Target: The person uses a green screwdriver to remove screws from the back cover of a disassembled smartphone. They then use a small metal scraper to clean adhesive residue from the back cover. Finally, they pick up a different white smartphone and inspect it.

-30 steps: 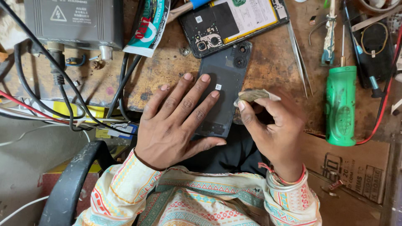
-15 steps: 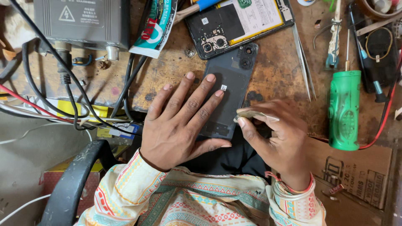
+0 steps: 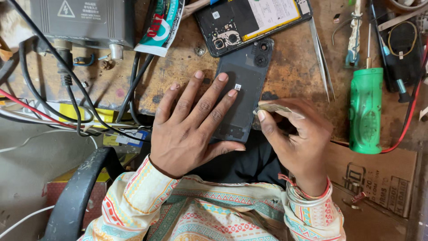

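A dark phone back cover (image 3: pixel 243 85) lies inner side up on the worn wooden bench. My left hand (image 3: pixel 191 125) rests flat on it with fingers spread, pressing it down. My right hand (image 3: pixel 294 143) pinches a small flat pale piece (image 3: pixel 271 107) at the cover's right edge. Just beyond the cover lies an opened phone body (image 3: pixel 249 22) showing a pale battery and camera modules.
Tweezers (image 3: pixel 322 58) and a green-handled screwdriver (image 3: pixel 365 109) lie to the right. A grey metal box (image 3: pixel 80 20) with cables, a tube (image 3: pixel 162 24), and wires sit at left. A cardboard box (image 3: pixel 379 174) is at lower right; a dark chair arm (image 3: pixel 80 187) is at lower left.
My right hand with the small pale piece has moved down along the cover's right edge. My left hand stays flat on the cover.
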